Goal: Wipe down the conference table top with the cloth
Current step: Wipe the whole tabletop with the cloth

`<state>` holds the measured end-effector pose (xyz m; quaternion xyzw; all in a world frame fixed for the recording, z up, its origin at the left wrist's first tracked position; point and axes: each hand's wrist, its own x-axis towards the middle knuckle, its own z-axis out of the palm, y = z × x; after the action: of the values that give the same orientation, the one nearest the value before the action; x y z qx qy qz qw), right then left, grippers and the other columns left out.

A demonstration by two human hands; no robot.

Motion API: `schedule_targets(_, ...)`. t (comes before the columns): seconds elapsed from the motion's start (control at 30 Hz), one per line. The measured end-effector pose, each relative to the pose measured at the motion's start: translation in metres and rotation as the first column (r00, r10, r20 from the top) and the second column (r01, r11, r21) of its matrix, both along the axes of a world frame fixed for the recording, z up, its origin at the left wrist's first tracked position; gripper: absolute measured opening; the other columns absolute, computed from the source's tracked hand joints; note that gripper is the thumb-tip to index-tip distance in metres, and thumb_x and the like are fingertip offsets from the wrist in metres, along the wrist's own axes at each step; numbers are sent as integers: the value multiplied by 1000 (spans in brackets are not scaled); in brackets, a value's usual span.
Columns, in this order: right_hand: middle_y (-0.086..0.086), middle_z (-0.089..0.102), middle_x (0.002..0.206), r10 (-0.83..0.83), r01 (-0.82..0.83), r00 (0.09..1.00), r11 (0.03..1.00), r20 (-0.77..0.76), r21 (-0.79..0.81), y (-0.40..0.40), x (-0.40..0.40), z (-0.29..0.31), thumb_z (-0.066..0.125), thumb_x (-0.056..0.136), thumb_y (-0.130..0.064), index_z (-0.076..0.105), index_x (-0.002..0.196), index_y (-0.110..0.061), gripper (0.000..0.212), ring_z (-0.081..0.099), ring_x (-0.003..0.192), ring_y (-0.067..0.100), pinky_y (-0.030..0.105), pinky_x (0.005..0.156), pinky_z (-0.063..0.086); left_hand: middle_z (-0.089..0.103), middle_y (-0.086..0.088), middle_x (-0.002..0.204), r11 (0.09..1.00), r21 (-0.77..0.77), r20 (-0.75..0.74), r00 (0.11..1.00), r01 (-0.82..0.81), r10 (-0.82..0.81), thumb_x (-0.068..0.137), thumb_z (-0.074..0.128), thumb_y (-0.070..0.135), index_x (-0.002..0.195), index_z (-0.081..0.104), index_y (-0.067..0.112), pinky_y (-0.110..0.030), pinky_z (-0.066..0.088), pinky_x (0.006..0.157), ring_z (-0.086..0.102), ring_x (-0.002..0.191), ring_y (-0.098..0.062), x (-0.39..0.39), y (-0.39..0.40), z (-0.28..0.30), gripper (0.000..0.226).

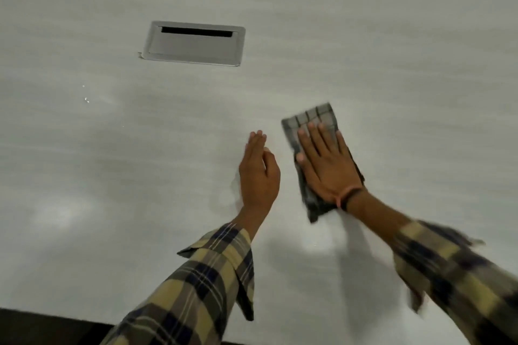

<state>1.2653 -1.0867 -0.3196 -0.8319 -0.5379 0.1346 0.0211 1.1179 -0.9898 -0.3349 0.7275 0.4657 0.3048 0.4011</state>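
A folded grey checked cloth (314,154) lies flat on the pale grey matte counter (392,64), nearer the person than the rectangular silver metal cable hatch (193,43) and off to that hatch's right. The right hand (325,165) presses on the cloth with straight, spread fingers, covering its middle. The left hand (259,173) stands on edge just beside the cloth, fingers straight and together, holding nothing.

surface: pale table top (364,36) | inset: grey cable hatch (193,43) | lying on it: checked cloth (314,117)
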Motion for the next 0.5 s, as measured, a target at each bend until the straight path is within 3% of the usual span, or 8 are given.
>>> schedule_targets(0.07,7,-2,173,13,-13,1000,1000,1,-20,-28,-49,4,7,108,-51,-1,165,-20,65,-9,159,25,53,128,3,62,-15,144,998,63,24,999,-32,30,103,49,14,135,65,-1,-41,42,119,52,142,-25,-21,28,7,39)
schedule_targets(0.17,7,1,173,-16,16,1000,999,5,-33,-15,-102,5,8,108,-52,3,165,-20,66,-5,160,25,53,128,4,61,-18,145,974,222,-78,997,41,-24,102,51,13,135,64,-4,-44,38,122,52,142,-30,-64,92,6,39)
schedule_targets(0.27,5,7,172,-63,63,998,998,8,-11,62,-102,4,13,106,-53,11,165,-21,67,0,160,25,51,128,2,50,-21,154,960,260,-278,960,106,-31,106,43,17,143,55,-8,-48,26,127,39,151,-33,-115,158,-3,46)
schedule_targets(0.37,5,6,173,-218,218,976,976,2,18,155,-79,1,12,105,-55,9,165,-22,69,1,160,26,51,128,-1,46,-26,155,918,339,-436,899,204,-39,108,31,20,144,50,-11,-59,21,126,35,151,-41,-158,200,-18,52)
schedule_targets(0.5,7,-6,172,-326,327,945,945,-25,27,255,-85,-1,10,107,-56,-2,165,-20,69,-8,159,27,52,127,-7,42,-26,158,891,375,-434,898,255,-74,106,26,17,147,46,-11,-60,19,127,32,153,-41,-177,209,-28,53)
